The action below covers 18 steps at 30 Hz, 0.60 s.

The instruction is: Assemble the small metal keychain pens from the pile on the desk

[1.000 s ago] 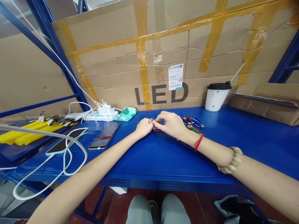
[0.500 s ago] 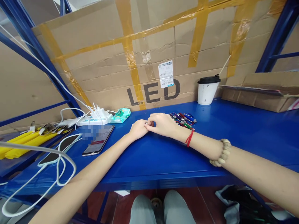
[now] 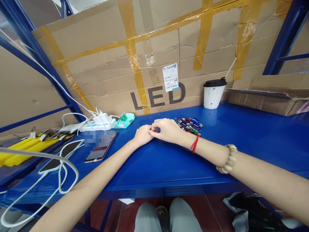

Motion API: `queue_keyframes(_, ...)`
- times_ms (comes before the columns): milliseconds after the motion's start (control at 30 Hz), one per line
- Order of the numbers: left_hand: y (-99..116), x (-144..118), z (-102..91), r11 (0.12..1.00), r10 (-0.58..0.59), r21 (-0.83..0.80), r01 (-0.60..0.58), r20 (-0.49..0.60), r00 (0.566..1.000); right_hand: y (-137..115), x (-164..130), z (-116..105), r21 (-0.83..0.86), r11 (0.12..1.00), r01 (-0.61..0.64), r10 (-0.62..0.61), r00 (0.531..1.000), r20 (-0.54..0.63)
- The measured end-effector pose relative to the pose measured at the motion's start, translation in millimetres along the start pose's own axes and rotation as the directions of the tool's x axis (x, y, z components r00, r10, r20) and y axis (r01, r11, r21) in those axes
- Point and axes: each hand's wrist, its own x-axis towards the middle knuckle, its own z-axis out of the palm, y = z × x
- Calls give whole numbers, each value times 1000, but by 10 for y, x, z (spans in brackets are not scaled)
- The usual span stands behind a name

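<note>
My left hand (image 3: 143,134) and my right hand (image 3: 166,129) meet over the middle of the blue shelf (image 3: 164,164), fingertips touching. Both are closed in a pinch around something too small and hidden to name. Just behind my right wrist lies a pile of small metallic keychain-like pieces (image 3: 188,124) in red, blue, green and purple, some with what look like clips. My right hand partly covers the near side of that pile. A red string and a beaded bracelet circle my right wrist and forearm.
On the left lie a smartphone (image 3: 102,146), a second phone (image 3: 60,156) with white cables, a white power strip (image 3: 98,124), a teal packet (image 3: 124,120) and yellow items (image 3: 30,145). A lidded paper cup (image 3: 213,94) and cardboard tray (image 3: 265,100) stand back right. Taped cardboard (image 3: 103,74) rises behind.
The hands stay together in nearly the same place, their fingers shifted only slightly. The small shiny bit seen between the fingertips before is now hidden. The whole view has moved a little.
</note>
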Motion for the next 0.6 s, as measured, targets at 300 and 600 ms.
queue_keyframes(300, 4, -16, -7, 999, 18, -30, -18, 10, 1000, -2, -8, -8, 27, 1000, -11, 11, 1000, 6)
queue_keyframes(600, 7, -29, -18, 999, 27, -39, -26, 21, 999, -24, -2, -10, 13, 1000, -26, 26, 999, 26)
